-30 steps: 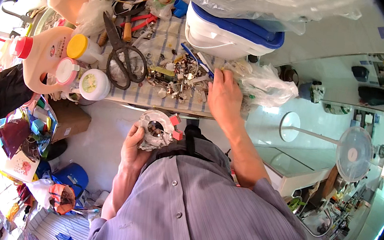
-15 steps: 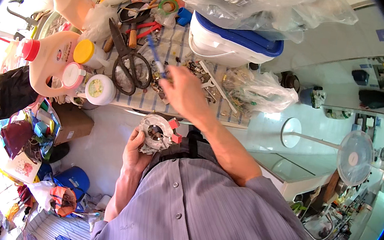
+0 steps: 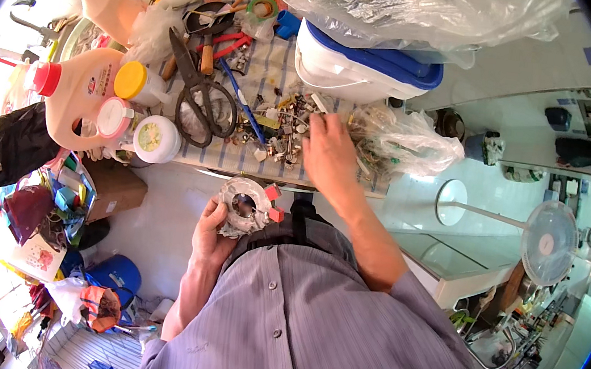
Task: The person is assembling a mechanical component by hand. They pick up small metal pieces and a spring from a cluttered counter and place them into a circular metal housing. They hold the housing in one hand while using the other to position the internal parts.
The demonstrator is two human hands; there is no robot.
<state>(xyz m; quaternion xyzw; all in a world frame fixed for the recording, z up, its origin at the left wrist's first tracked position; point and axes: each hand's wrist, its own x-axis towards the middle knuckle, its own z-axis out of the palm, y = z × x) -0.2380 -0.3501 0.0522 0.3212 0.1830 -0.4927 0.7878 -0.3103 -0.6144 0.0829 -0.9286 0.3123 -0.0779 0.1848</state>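
My left hand (image 3: 214, 230) is closed around the edge of a ring-shaped grey metal part (image 3: 238, 207), held in front of my belly. The ring has a round opening in the middle and two red blocks (image 3: 275, 204) on its right side. My right hand (image 3: 330, 152) is over the table's front part, its fingers bent onto a thin white strip (image 3: 319, 102); the palm hides the strip's middle. Left of that hand lies a pile of small metal parts (image 3: 287, 127). A slim blue stick (image 3: 243, 103), perhaps a pen or brush, lies slanted at the pile's left side.
Large black scissors (image 3: 200, 97), jars (image 3: 155, 138) and pink jugs (image 3: 86, 106) stand or lie at the left. A white bucket with a blue lid (image 3: 360, 64) stands behind the pile. A clear plastic bag (image 3: 424, 144) sits at the right, and a fan (image 3: 548, 242) stands farther right.
My right hand has let go of the blue stick, which now lies on the table, and has moved right to the white strip. My left hand still holds the ring-shaped part.
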